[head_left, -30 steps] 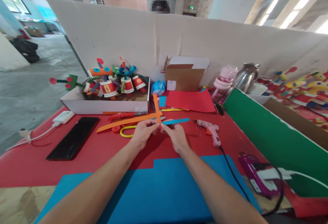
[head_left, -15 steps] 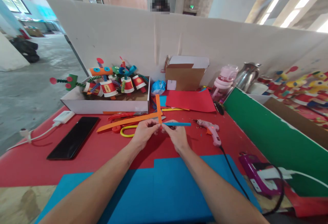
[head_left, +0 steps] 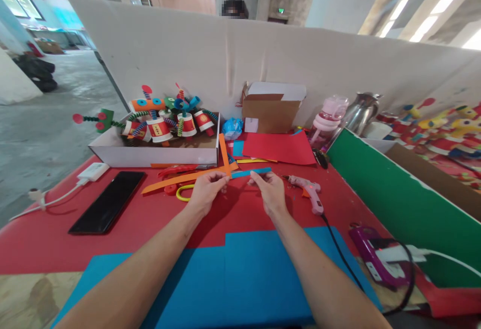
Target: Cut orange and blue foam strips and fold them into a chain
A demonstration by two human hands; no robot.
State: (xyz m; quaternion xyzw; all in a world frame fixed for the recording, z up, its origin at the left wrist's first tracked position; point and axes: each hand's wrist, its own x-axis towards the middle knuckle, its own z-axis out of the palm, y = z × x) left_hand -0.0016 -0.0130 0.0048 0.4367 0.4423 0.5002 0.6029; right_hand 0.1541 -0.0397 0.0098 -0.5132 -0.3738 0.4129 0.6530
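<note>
My left hand (head_left: 206,189) pinches the lower end of an orange paper strip (head_left: 224,151), which points up and away from me. At that end a blue paper strip (head_left: 242,173) meets it and runs off to the right, forming a corner. The thumb and fingers of my right hand (head_left: 271,189) are closed on the blue strip near its far end. Behind my left hand lies a longer orange strip (head_left: 165,183) on the table. Yellow-handled scissors (head_left: 182,193) lie beside it, partly hidden by my left hand.
A pink glue gun (head_left: 310,188) lies to the right, its black cord trailing forward. A phone (head_left: 107,202) is on the left. At the back, a white box (head_left: 158,156) holds several paper-cup figures, beside red paper (head_left: 278,148). Blue sheets (head_left: 263,279) cover the near edge.
My right hand has slid rightward along the blue strip, away from my left hand. The joined strips have tilted, the orange one leaning left and the blue one's right end rising.
</note>
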